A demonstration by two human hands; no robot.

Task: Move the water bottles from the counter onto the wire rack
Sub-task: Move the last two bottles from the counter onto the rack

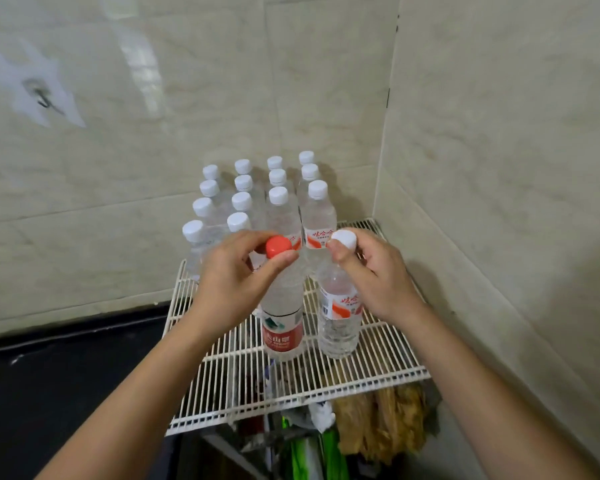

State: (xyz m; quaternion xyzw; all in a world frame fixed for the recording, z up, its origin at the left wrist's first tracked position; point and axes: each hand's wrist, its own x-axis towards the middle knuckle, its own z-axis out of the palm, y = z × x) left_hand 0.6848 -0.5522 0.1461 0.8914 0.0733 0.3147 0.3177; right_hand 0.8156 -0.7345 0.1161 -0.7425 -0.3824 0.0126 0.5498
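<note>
A white wire rack fills the corner of the tiled walls. Several clear water bottles with white caps stand in rows at its back. My left hand grips the neck of a red-capped bottle with a red label, which stands upright on the rack in front of the rows. My right hand pinches the white cap of a second bottle with a red and white label, upright just to the right of the first. Both bottles' bases rest on the wires.
A dark counter lies to the left of the rack. Under the rack sit bags and packets, green and brown. Tiled walls close in behind and on the right. The front strip of the rack holds no bottles.
</note>
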